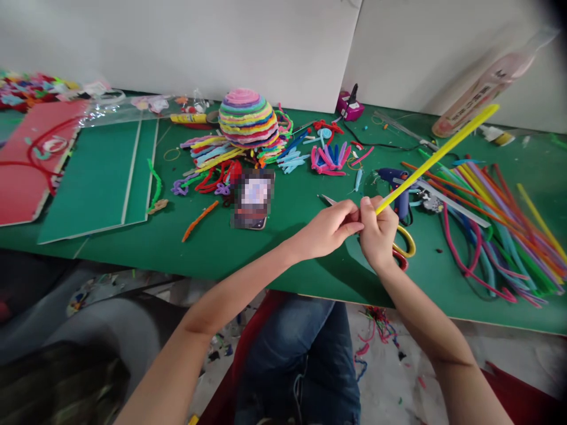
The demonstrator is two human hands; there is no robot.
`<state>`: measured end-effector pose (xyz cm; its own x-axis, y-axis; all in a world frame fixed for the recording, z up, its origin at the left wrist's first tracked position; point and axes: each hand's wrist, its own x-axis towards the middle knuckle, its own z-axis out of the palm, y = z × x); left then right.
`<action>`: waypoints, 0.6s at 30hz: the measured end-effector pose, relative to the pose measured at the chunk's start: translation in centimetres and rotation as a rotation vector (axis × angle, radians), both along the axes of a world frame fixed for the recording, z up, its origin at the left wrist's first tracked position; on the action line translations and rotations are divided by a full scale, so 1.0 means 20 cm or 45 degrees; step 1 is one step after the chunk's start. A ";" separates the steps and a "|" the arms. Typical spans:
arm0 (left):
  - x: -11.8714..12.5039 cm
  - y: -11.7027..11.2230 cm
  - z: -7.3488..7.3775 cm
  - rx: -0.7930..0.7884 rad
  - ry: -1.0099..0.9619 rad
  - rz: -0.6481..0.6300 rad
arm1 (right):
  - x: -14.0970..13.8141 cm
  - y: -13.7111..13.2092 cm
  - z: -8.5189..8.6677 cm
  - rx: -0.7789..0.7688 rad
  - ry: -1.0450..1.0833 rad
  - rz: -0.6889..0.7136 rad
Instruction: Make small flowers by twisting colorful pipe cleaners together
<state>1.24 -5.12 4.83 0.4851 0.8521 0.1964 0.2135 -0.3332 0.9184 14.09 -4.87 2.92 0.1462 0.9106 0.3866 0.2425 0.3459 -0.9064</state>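
Note:
A long yellow pipe cleaner [436, 158] slants up and right from my right hand [378, 233], whose fingers are wrapped round its lower part. It may be more than one laid together; I cannot tell. My left hand [330, 227] is closed in a pinch, its fingertips against the right hand's fingers. Whatever lies in that pinch is hidden. Under the hands lies a pair of scissors [405, 242] with yellow and red handles, its blade tip poking out to the left. Just beyond the right hand is a blue glue gun [401, 200].
Loose pipe cleaners [500, 236] spread at the right. A striped dome of pipe cleaners [248, 121] stands at the back, with bent pieces [330, 158] around it. A phone [254, 198] lies left of my hands. Green board [101, 177], pink bottle [487, 88] and purple plug block [349, 106] sit farther out.

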 end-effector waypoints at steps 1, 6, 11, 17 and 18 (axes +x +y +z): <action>0.00 -0.01 -0.01 0.002 0.002 0.002 | 0.00 0.00 0.00 -0.004 -0.003 -0.007; 0.00 -0.03 -0.03 0.003 -0.034 0.010 | -0.01 -0.01 -0.02 -0.048 0.019 -0.014; 0.01 -0.05 -0.03 0.093 -0.033 0.050 | -0.03 -0.01 -0.02 -0.105 0.156 0.019; 0.03 -0.07 -0.05 0.293 0.074 0.174 | -0.05 0.00 -0.03 -0.106 0.192 -0.027; 0.03 -0.07 -0.06 0.337 0.092 0.199 | -0.05 0.00 -0.03 -0.108 0.202 -0.026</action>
<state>1.84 -6.60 3.64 0.3732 0.8415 0.3908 0.3426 -0.5164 0.7848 13.05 -4.83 2.35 0.2178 0.9352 0.2793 0.1006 0.2632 -0.9595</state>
